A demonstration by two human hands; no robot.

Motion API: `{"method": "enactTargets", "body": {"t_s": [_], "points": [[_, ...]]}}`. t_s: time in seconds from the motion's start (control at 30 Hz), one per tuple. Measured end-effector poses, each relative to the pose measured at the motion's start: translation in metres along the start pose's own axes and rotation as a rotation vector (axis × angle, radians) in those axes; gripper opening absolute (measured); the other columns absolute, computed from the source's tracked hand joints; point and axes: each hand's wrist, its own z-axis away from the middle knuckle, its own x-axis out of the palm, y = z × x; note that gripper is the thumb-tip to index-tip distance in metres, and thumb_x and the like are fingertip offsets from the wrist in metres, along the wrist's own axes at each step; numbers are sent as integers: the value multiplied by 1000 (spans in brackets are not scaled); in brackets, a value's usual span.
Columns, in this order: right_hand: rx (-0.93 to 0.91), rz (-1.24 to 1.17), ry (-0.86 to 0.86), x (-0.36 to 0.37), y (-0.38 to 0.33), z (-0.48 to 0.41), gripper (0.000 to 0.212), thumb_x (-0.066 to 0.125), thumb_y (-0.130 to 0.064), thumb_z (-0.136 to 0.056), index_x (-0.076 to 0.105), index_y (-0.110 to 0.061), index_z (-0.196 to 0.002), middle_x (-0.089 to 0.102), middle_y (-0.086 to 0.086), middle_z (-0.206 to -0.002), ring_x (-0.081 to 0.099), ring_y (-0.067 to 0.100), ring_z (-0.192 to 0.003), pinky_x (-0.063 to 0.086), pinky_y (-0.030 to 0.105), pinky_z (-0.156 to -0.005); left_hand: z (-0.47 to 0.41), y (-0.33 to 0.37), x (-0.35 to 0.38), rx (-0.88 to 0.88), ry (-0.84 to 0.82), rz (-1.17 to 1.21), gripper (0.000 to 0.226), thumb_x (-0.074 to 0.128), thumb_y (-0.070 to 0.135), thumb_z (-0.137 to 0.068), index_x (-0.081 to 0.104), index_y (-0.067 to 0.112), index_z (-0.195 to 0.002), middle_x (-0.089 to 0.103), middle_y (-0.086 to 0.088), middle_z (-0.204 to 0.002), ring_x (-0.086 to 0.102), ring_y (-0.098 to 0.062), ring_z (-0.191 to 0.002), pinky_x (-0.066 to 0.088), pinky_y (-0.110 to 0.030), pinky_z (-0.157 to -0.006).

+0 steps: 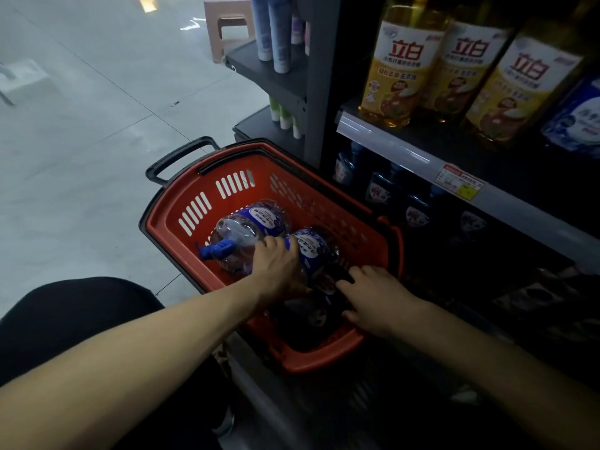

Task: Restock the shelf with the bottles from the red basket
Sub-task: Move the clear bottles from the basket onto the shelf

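Note:
A red basket (227,177) with a black handle stands on the floor beside the dark shelf (487,196). Two clear bottles with blue labels lie on their sides in it. The left bottle (246,225) shows a blue cap pointing left. My left hand (279,271) lies over the top of the right bottle (311,251), fingers curled round it. My right hand (376,297) reaches into the dark near-right part of the basket, fingers spread on the same bottle's lower end. What is beneath it is hard to see.
Similar blue-labelled bottles (383,190) stand on the shelf's lower level. Yellow detergent bottles (406,60) and a blue pouch (578,118) fill the level above. A side rack (272,73) holds tubes. A pink stool (227,24) stands on the pale tiled floor (81,125) at the left.

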Motion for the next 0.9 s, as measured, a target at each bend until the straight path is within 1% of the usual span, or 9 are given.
{"method": "enactTargets", "body": {"t_s": [0.07,0.13,0.23,0.3,0.47,0.6,0.73,0.83,0.9], "points": [[-15,-5,37,3,1,3,48,52,-48,-99,49,-19,-137,50,12,-137,47,33,-128,35,45,-113,-5,2,2,6,-9,17,127,62,85,-72,15,5,-159,46,-27,-144,49,-45,-125,46,-50,-101],[-29,-17,67,5,3,5,46,49,-49,-99,52,-20,-135,52,11,-135,47,32,-127,34,45,-115,-11,4,1,-4,-49,68,120,66,77,-75,12,11,-159,44,-31,-143,51,-47,-122,49,-50,-97],[-38,-35,92,7,6,6,45,47,-50,-100,54,-20,-134,54,10,-135,46,30,-129,30,45,-118,-16,7,-1,-6,-91,94,113,66,73,-79,8,18,-160,47,-30,-134,54,-44,-115,48,-51,-94],[-39,-47,105,7,7,7,46,45,-50,-100,54,-20,-134,54,9,-136,45,29,-130,27,43,-119,-17,10,-4,-18,-121,109,110,69,68,-80,7,22,-159,49,-28,-132,53,-43,-115,47,-52,-95],[-45,-70,123,7,10,9,49,43,-52,-100,55,-21,-135,55,9,-137,41,28,-134,23,41,-121,-13,9,-13,-6,-141,120,109,73,58,-81,7,24,-162,46,-26,-139,49,-42,-123,42,-54,-104],[-48,-99,135,9,13,8,51,46,-51,-99,52,-20,-139,53,9,-138,41,27,-133,26,40,-120,-1,6,-23,58,-21,7,104,64,69,-82,14,23,-161,49,-22,-136,50,-39,-120,39,-49,-103],[-52,-128,148,10,16,7,57,49,-51,-98,46,-20,-145,49,10,-142,39,29,-136,27,40,-119,10,0,-28,158,147,-151,90,66,55,-84,24,21,-157,51,-20,-131,50,-36,-114,38,-50,-97],[-49,-179,153,10,19,6,73,55,-56,-95,32,-22,-155,41,9,-150,35,28,-141,29,40,-120,20,-13,-28,253,227,-256,98,69,53,-77,24,19,-157,47,-23,-133,47,-37,-113,37,-51,-97],[-35,-261,172,6,20,6,87,62,-58,-91,20,-22,-159,33,7,-157,32,26,-145,30,39,-120,27,-24,-26,323,293,-324,106,74,58,-71,26,18,-157,43,-28,-141,47,-41,-118,36,-55,-100]]}}
